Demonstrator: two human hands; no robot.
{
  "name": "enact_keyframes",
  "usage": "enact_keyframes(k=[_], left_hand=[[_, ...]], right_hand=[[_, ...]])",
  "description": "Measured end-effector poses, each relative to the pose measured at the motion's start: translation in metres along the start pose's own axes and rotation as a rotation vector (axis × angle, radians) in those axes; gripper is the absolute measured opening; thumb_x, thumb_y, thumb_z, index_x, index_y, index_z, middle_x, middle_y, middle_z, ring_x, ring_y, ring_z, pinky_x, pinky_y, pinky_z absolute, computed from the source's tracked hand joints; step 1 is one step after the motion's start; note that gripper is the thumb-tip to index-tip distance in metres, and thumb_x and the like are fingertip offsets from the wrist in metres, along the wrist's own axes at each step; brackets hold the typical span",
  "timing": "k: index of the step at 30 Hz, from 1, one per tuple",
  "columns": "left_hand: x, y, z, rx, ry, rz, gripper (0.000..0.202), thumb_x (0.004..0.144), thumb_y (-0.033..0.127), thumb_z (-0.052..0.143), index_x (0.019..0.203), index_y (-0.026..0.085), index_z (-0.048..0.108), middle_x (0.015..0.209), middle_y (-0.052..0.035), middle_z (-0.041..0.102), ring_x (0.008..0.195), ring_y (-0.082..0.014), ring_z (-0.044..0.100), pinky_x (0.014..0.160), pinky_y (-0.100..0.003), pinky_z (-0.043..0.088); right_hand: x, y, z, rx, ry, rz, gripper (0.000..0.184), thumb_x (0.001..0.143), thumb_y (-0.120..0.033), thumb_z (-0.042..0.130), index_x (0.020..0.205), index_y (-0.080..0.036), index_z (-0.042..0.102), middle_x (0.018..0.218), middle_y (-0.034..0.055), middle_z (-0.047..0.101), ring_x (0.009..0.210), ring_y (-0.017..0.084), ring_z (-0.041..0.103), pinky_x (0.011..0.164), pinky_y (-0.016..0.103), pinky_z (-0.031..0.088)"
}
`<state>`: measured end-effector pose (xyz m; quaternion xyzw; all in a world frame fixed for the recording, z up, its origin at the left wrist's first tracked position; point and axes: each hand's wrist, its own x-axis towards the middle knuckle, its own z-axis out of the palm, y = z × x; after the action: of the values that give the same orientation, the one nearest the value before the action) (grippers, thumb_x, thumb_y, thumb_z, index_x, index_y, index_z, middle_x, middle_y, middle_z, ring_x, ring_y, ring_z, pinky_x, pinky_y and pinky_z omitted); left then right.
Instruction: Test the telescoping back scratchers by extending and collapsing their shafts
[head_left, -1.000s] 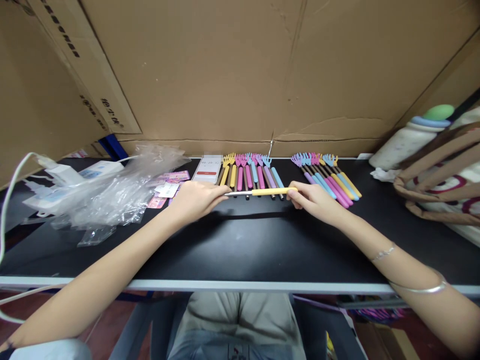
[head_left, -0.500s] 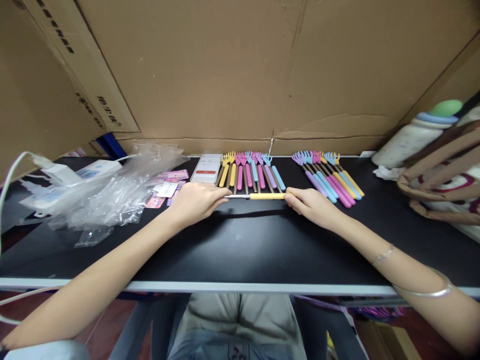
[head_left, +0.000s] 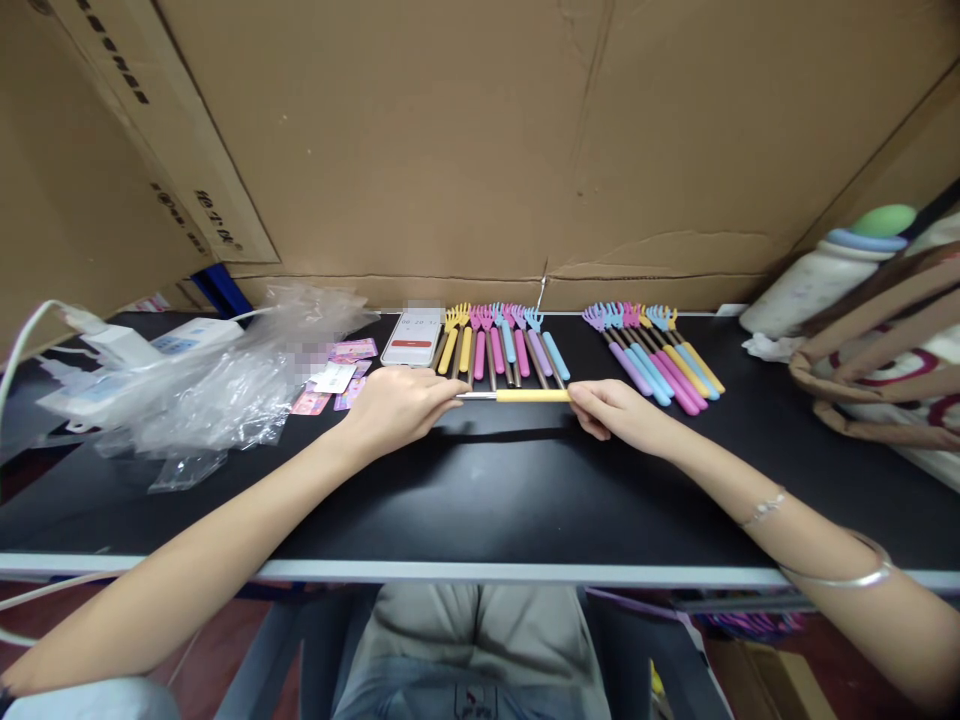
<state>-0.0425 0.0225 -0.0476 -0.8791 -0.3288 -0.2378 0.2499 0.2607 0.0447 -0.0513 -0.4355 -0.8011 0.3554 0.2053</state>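
Note:
Between my two hands a metal rod with a yellow grip (head_left: 532, 396) lies level above the black desk. My left hand (head_left: 401, 405) is closed on its metal end, and my right hand (head_left: 619, 412) pinches the end of the yellow grip. Whether a claw sits on the rod's left end is hidden by my left fingers. Just behind it lies a row of back scratchers (head_left: 501, 350) in yellow, pink, blue and purple, their claws towards the cardboard. A second group of back scratchers (head_left: 660, 360) lies fanned to the right, behind my right hand.
A phone (head_left: 411, 338) lies behind my left hand, with small printed cards (head_left: 351, 350) beside it. Clear plastic bags (head_left: 225, 390) and a power strip (head_left: 97, 385) occupy the left. On the right are a white bottle (head_left: 814, 280) and a bag (head_left: 885, 360). Cardboard (head_left: 450, 150) walls the back.
The rod with the yellow grip stays held between both hands, nearly in place. My right fingers have shifted slightly left at the grip's end.

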Motion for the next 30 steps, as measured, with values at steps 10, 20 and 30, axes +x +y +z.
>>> enact_keyframes(k=[10,20,30], left_hand=[[0.002,0.004,0.002,-0.020,-0.052,-0.072,0.029,0.095,0.035,0.043,0.097,0.023,0.070,0.075,-0.0013,0.072,0.066,-0.0138,0.065,0.050,-0.023,0.033],[0.005,-0.005,-0.005,-0.034,-0.171,-0.138,0.027,0.094,0.039,0.045,0.102,0.027,0.068,0.083,0.0007,0.073,0.071,-0.0149,0.067,0.054,-0.022,0.036],[0.000,-0.006,0.000,-0.011,0.007,-0.031,0.029,0.093,0.035,0.045,0.094,0.024,0.072,0.078,-0.0001,0.074,0.064,-0.0134,0.066,0.050,-0.023,0.035]], right_hand=[[-0.001,-0.006,-0.005,-0.008,0.069,0.011,0.050,0.090,-0.061,0.035,0.064,-0.019,0.047,0.048,-0.0033,0.047,0.046,0.009,0.043,0.052,0.025,0.035],[-0.003,-0.009,-0.015,-0.455,0.092,-0.159,0.034,0.091,-0.049,0.041,0.083,-0.020,0.056,0.066,0.0003,0.058,0.055,0.012,0.048,0.055,0.024,0.032],[-0.005,-0.012,-0.010,-0.327,0.028,-0.162,0.037,0.093,-0.047,0.037,0.080,-0.018,0.057,0.058,-0.0012,0.054,0.052,0.011,0.047,0.056,0.025,0.033]])
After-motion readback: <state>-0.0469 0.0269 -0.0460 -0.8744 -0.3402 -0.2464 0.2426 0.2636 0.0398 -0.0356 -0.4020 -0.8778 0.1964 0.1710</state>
